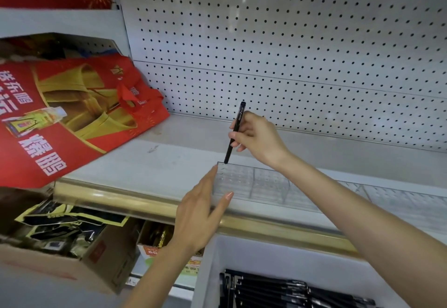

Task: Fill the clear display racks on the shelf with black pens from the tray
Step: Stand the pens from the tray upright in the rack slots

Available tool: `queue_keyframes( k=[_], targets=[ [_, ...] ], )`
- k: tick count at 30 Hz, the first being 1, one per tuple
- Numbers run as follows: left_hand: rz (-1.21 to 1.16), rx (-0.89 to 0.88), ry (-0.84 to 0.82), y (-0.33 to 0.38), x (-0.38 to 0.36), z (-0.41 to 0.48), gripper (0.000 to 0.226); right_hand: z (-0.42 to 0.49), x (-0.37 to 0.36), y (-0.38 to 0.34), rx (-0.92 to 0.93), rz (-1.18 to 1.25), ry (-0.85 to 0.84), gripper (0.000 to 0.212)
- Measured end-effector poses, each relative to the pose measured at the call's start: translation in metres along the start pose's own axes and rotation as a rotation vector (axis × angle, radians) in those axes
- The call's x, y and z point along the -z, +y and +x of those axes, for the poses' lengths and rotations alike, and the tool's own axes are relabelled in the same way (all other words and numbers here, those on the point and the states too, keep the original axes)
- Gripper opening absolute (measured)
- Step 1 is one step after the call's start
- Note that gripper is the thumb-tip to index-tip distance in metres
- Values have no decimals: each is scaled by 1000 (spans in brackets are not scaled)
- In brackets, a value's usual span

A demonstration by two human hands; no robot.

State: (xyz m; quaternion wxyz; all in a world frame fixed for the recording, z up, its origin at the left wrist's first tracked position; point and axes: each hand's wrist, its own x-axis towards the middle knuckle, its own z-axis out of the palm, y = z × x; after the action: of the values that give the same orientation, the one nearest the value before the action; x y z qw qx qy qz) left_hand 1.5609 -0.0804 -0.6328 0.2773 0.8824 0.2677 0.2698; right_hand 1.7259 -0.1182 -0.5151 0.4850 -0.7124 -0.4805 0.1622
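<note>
One black pen [235,133] pinched in right hand [258,136], tip at clear rack [266,184] far-left corner; left hand [200,208], fingers straight, touches rack.

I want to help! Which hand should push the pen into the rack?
The right hand: it holds the pen nearly upright, tip at the rack. The left hand just touches the rack's end.

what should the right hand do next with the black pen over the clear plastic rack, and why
Probably lower the slim black pen straight down into the corner slot. The right hand pinches it almost upright, its lower tip at the far left corner of the clear plastic rack, and the left hand braces that end with straight fingers.
</note>
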Motion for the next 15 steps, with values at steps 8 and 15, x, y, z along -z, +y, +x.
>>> queue_keyframes(
  k=[8, 15],
  targets=[
    [30, 2, 27, 1, -3, 0, 79, 0, -8, 6, 19, -76, -77, 12],
    [22, 2, 27, -1, -4, -1, 78, -5, -18, 27, 44, -398, -140, 24]
  ],
)
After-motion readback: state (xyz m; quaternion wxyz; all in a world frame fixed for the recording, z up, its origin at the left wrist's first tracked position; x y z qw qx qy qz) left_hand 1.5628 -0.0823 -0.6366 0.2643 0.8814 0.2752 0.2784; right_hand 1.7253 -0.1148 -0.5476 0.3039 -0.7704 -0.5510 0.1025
